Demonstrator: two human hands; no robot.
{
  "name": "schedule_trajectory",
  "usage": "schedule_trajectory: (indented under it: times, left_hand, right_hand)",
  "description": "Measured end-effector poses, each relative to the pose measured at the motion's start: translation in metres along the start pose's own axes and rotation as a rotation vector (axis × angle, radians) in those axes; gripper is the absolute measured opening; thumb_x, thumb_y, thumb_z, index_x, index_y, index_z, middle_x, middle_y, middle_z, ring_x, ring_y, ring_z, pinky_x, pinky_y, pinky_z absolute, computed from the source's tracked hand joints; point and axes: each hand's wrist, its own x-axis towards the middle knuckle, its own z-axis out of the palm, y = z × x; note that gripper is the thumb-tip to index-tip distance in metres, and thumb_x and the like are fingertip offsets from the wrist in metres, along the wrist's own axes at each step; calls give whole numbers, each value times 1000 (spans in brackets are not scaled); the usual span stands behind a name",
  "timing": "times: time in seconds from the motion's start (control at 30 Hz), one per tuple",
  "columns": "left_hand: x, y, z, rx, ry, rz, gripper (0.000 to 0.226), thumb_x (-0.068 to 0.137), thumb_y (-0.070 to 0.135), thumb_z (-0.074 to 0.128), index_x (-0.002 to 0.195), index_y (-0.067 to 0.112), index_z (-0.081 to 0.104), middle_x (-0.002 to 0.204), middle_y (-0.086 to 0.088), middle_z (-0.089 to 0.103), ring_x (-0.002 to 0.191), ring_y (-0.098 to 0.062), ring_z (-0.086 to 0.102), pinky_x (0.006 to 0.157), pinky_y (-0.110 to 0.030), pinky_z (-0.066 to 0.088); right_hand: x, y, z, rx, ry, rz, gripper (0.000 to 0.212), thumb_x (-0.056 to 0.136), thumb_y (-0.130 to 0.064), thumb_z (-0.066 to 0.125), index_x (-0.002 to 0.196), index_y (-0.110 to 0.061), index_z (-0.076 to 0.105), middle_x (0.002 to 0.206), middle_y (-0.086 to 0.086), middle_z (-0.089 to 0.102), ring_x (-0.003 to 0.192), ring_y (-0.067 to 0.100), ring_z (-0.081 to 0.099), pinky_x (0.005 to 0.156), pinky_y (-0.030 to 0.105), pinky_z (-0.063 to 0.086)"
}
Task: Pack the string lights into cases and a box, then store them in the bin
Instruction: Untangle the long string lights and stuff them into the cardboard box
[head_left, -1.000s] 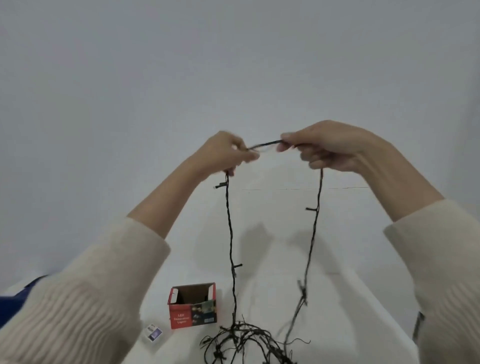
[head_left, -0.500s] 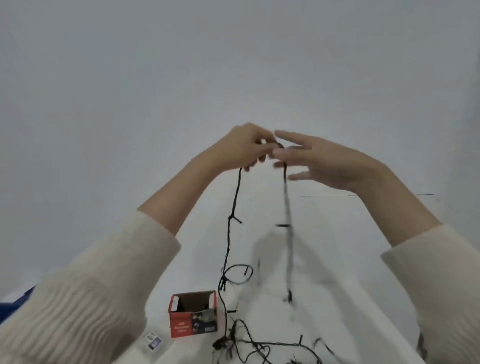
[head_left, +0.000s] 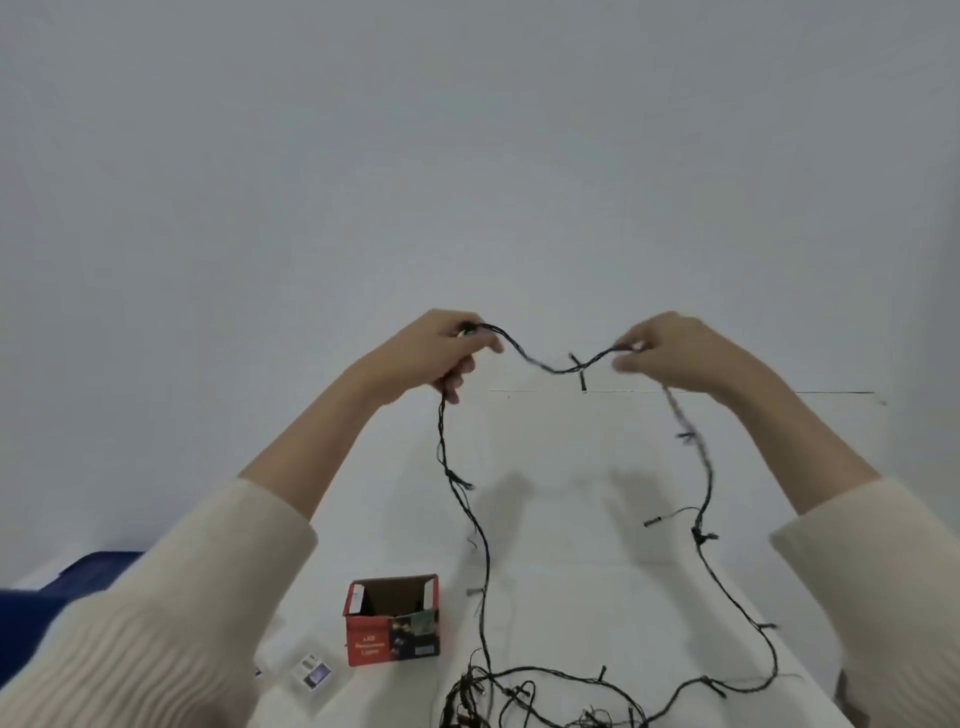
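Observation:
A dark string of lights (head_left: 550, 365) sags between my two raised hands above a white table (head_left: 571, 519). My left hand (head_left: 441, 348) is closed around gathered loops of the string, and a strand drops from it to a tangle (head_left: 483, 696) at the table's near edge. My right hand (head_left: 670, 348) pinches the string between thumb and fingers; the wire below it runs down the right side and curves back to the tangle. A small red box (head_left: 392, 621) stands open-topped on the table, left of the hanging strand.
A small white card (head_left: 311, 671) lies on the table left of the box. A dark blue object (head_left: 62, 587) shows at the far left, partly behind my sleeve. A plain grey wall fills the background.
My hands were touching half a second ago and have since moved apart, drawing a length of string out between them. The right strand has swung outward to the right.

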Motion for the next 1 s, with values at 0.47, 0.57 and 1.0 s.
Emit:
schedule_trajectory:
  times: [0.47, 0.57, 1.0]
  left_hand:
    - [-6, -34, 1, 176, -132, -143, 17, 80, 27, 72, 76, 10, 68, 61, 1, 56, 55, -13, 54, 60, -18, 48]
    - [-3, -36, 0, 232, -175, -208, 19, 81, 27, 72, 73, 10, 67, 63, -1, 55, 58, -16, 57, 67, -24, 54]
    - [6, 39, 22, 168, -87, 149, 18, 90, 25, 61, 84, 10, 67, 55, 5, 45, 46, -6, 40, 49, -18, 40]
  right_hand:
    - [-9, 30, 38, 643, 41, 155, 29, 92, -24, 57, 66, -11, 63, 44, -6, 37, 35, 7, 27, 37, 16, 22]
    - [-5, 38, 46, 710, 160, 235, 32, 93, -24, 55, 64, -13, 58, 55, 1, 38, 41, 11, 30, 37, 16, 25]
    - [-21, -15, 33, 759, -352, -49, 41, 88, -50, 51, 107, -16, 64, 78, -2, 66, 73, 12, 64, 73, 28, 53]
